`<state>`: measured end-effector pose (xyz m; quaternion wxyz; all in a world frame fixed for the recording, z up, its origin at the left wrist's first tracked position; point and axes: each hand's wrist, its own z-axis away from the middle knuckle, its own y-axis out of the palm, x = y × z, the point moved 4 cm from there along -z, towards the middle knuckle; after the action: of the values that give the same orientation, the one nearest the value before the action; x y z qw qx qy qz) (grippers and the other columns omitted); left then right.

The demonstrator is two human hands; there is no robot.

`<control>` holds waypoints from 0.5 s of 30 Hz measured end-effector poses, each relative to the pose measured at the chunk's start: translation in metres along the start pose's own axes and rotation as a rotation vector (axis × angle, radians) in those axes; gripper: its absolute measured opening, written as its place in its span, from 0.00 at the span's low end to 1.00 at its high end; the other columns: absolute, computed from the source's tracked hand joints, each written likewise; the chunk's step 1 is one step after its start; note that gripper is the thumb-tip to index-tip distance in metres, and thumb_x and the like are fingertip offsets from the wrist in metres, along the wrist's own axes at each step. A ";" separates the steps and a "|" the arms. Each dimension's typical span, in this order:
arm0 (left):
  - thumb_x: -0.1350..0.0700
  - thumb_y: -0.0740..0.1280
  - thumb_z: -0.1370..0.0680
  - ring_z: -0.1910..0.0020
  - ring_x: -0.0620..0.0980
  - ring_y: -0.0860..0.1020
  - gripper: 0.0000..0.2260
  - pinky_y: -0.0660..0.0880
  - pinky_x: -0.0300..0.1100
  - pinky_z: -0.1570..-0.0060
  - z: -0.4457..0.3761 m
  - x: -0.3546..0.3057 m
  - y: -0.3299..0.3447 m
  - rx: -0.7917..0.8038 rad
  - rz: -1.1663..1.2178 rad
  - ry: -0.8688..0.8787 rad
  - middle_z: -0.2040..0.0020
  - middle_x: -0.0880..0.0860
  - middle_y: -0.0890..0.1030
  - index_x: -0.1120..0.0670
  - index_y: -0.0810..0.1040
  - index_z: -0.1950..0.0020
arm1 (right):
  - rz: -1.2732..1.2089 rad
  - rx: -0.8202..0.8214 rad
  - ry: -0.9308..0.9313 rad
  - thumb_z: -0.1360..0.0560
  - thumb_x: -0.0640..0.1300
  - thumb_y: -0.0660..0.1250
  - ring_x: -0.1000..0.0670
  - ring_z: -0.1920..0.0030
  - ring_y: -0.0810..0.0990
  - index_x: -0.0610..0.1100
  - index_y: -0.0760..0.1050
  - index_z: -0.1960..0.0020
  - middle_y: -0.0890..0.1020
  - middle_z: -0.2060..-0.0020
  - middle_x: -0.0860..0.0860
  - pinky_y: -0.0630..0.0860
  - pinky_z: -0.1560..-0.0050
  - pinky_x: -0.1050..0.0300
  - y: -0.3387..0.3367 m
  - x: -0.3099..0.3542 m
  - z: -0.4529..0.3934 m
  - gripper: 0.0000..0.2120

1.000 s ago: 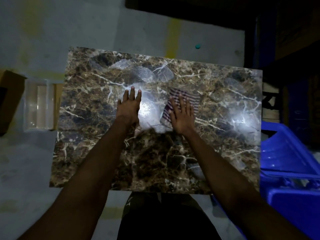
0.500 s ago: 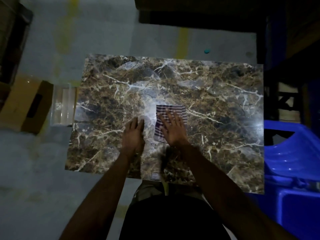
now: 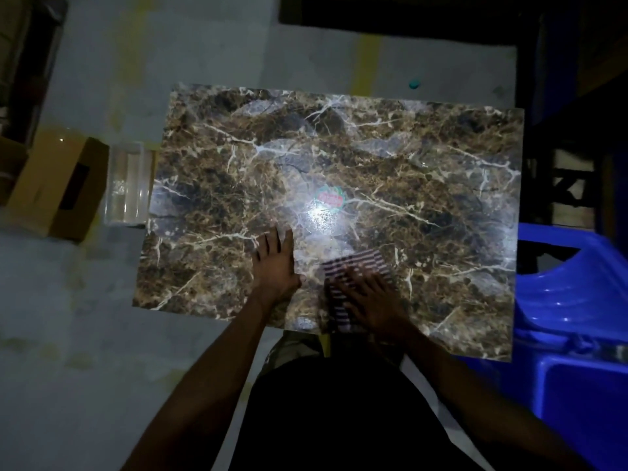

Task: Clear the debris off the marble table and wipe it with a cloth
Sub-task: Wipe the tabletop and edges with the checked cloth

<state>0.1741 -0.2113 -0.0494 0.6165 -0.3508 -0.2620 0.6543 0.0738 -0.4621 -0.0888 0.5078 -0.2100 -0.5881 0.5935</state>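
Right hand flat on cloth, left hand beside

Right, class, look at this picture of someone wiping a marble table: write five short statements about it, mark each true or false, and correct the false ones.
1. The right hand lies flat on the striped cloth. True.
2. The left hand grips the cloth. False: it rests with straight fingers on the bare marble table, beside the cloth.
3. The cloth lies near the table's near edge. True.
4. A cardboard box stands on the table. False: it sits on the floor, to the table's left.
5. The blue plastic chair is to the table's left. False: it is to the right.
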 end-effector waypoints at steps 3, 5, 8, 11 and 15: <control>0.43 0.73 0.24 0.18 0.67 0.43 0.49 0.58 0.68 0.26 0.005 -0.007 0.006 -0.083 -0.024 -0.036 0.17 0.60 0.38 0.49 0.41 0.16 | -0.049 -0.040 0.193 0.15 0.59 0.53 0.35 0.22 0.65 0.57 0.58 0.18 0.65 0.20 0.43 0.54 0.21 0.41 -0.018 -0.039 -0.028 0.26; 0.48 0.72 0.22 0.19 0.68 0.45 0.45 0.60 0.69 0.27 0.008 -0.011 0.011 -0.089 -0.040 -0.062 0.16 0.60 0.40 0.49 0.43 0.16 | -0.060 -0.077 0.296 0.15 0.60 0.51 0.38 0.18 0.57 0.57 0.55 0.17 0.58 0.17 0.44 0.54 0.20 0.40 -0.032 -0.041 -0.067 0.27; 0.51 0.71 0.21 0.19 0.69 0.47 0.44 0.63 0.69 0.28 0.007 -0.013 0.010 -0.091 -0.054 -0.082 0.16 0.60 0.41 0.48 0.43 0.16 | -0.108 -0.071 0.328 0.15 0.61 0.50 0.40 0.17 0.46 0.58 0.49 0.16 0.48 0.16 0.47 0.44 0.19 0.40 -0.041 -0.016 -0.124 0.29; 0.49 0.72 0.21 0.18 0.67 0.46 0.45 0.62 0.68 0.27 0.006 -0.010 0.012 -0.068 -0.045 -0.088 0.16 0.58 0.39 0.46 0.42 0.16 | -0.103 -0.050 0.240 0.14 0.59 0.53 0.38 0.17 0.45 0.58 0.48 0.16 0.48 0.16 0.46 0.46 0.19 0.38 -0.035 0.011 -0.137 0.29; 0.41 0.72 0.23 0.18 0.67 0.45 0.48 0.61 0.70 0.29 0.003 -0.004 0.012 -0.056 -0.026 -0.029 0.16 0.57 0.37 0.46 0.41 0.16 | -0.073 -0.076 0.121 0.14 0.58 0.53 0.38 0.17 0.53 0.58 0.55 0.17 0.56 0.17 0.46 0.55 0.20 0.36 -0.014 0.030 -0.084 0.27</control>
<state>0.1641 -0.2161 -0.0559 0.6110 -0.3550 -0.2934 0.6439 0.1379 -0.3990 -0.0836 0.5553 -0.2430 -0.5856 0.5381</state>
